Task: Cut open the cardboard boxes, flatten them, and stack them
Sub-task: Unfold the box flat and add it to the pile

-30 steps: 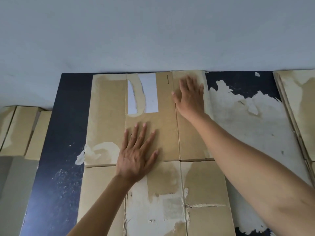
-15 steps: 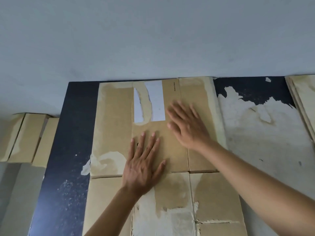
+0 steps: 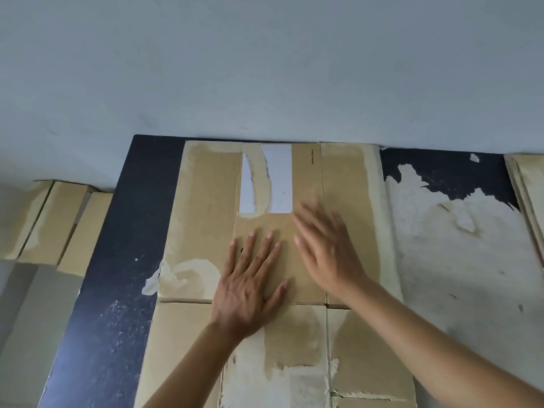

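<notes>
The flattened brown cardboard box point(image 3: 206, 219) lay spread on the dark, scuffed worktop point(image 3: 129, 231). Its far end was against the worktop's far edge, it sat nearer the left edge than the right, and its near end ran out of view at the bottom. Its panels lay level along their creases, and a torn white paper label point(image 3: 279, 178) showed near the far edge. The left hand point(image 3: 247, 290) lay flat on the middle panel, its grip fully spread with straight fingers pressing down and closed round nothing. The right hand point(image 3: 326, 251) was just beside it, blurred, with its grip likewise wide and its fingers straight. It held nothing, and whether it touched the card could not be told. By the look of things this box had already been cut open and laid out, so the step in hand seemed to be the last smoothing-down. No cutting tool showed. At the far right corner lay flat brown cardboard sheets point(image 3: 527, 195), apparently layered, which suggested a stack already begun. Beyond the left edge, lower down, sat folded brown cardboard pieces point(image 3: 53, 225); whether these were finished or waiting was unclear. What was likely left was moving this box onto a stack.
</notes>
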